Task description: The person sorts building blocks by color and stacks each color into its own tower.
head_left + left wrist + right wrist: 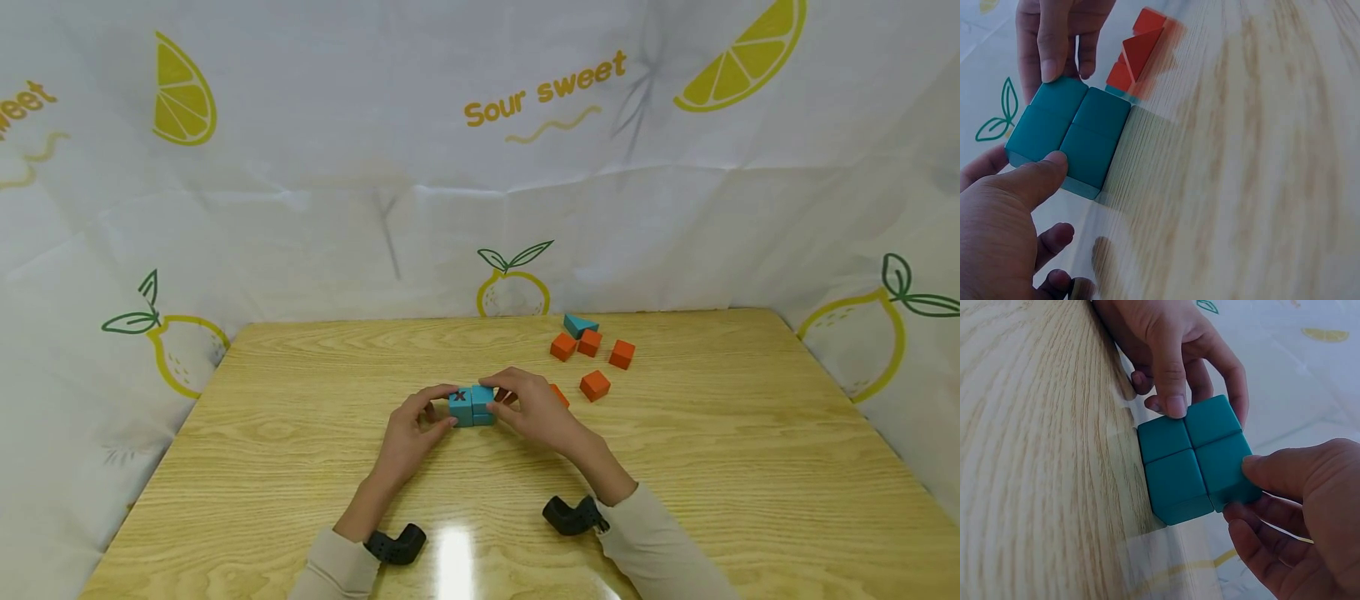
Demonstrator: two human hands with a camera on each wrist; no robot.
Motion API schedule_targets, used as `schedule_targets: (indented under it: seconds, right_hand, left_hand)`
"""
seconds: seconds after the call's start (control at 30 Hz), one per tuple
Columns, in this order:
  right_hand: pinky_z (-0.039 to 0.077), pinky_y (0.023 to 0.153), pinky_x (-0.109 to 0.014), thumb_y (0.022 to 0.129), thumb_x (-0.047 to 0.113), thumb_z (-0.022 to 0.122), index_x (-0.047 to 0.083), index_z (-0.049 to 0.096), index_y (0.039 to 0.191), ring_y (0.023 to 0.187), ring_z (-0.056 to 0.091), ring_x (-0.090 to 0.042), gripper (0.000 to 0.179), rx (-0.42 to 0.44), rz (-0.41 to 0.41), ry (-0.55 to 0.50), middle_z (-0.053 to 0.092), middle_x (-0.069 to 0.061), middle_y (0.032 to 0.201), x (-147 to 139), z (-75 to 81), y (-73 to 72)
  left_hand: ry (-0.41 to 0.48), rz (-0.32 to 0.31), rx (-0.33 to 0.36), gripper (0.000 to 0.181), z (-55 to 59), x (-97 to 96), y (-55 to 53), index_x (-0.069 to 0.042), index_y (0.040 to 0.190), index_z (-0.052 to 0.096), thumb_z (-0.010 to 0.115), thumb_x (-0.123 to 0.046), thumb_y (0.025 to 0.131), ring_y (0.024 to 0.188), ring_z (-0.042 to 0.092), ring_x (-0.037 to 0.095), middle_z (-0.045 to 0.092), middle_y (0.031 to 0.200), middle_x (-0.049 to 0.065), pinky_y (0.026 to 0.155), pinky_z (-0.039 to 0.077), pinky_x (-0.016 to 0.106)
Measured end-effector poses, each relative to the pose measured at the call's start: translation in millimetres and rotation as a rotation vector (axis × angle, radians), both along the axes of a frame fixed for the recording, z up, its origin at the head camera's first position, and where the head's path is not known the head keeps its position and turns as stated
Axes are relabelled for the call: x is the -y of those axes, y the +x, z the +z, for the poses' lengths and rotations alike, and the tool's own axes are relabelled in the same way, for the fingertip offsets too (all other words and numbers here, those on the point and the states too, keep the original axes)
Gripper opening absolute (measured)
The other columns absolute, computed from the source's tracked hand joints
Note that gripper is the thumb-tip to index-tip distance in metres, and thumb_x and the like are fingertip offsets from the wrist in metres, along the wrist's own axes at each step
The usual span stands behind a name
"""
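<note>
Teal blocks [461, 410] stand in a small two-by-two stack in front of me, their faces flush or nearly so. A dark red X marks the top of the upper left one. My left hand [405, 433] pinches the stack's left side, thumb [1038, 178] on the near face and fingers behind. On the other side, my right hand [536, 408] pinches the upper right block [1225, 465] between thumb and fingers. Thin seams run between the blocks in both wrist views. The far face is hidden.
Several orange-red blocks [595, 385] lie at the back right of the wooden table [300, 467]. One more [558, 396] is partly hidden behind my right hand. A teal triangular block [579, 325] sits near the back edge, before the lemon-print cloth [337, 233].
</note>
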State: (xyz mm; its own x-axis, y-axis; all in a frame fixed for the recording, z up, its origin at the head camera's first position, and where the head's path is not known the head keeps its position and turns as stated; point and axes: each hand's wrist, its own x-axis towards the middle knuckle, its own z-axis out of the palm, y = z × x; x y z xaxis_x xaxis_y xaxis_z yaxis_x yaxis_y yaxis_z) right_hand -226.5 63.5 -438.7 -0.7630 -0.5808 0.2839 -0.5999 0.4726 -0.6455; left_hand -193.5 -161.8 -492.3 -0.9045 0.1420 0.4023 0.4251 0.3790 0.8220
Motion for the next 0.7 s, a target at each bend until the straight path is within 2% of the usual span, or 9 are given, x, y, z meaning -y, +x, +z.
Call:
schedule_targets:
  seconds: [0.27, 0.7]
  right_hand:
    - [0.051, 0.076, -0.031, 0.091, 0.008, 0.066, 0.000, 0.062, 0.124, 0.086, 0.060, -0.017, 0.034, -0.005, 0.008, 0.012, 0.062, -0.008, 0.109, 0.3, 3.7, 3.0]
    - [0.051, 0.077, -0.032, 0.091, 0.009, 0.066, 0.001, 0.061, 0.124, 0.087, 0.059, -0.018, 0.035, -0.008, 0.015, 0.014, 0.061, -0.009, 0.110, -0.2, 4.5, 4.3]
  left_hand:
    - [-0.050, 0.006, 0.006, 0.048, 2.5, 1.1, 1.1, -0.027, 0.126, 0.062, 0.074, -0.007, 0.083, 0.080, 0.050, 0.022, 0.060, 0.106, -0.009, 0.067, 0.042, 0.034]
    - [-0.061, -0.001, -0.015, 0.048, 1.1, 2.2, 0.6, -0.024, 0.126, 0.062, 0.074, -0.006, 0.083, 0.080, 0.050, 0.023, 0.060, 0.110, -0.009, 0.065, 0.041, 0.032]
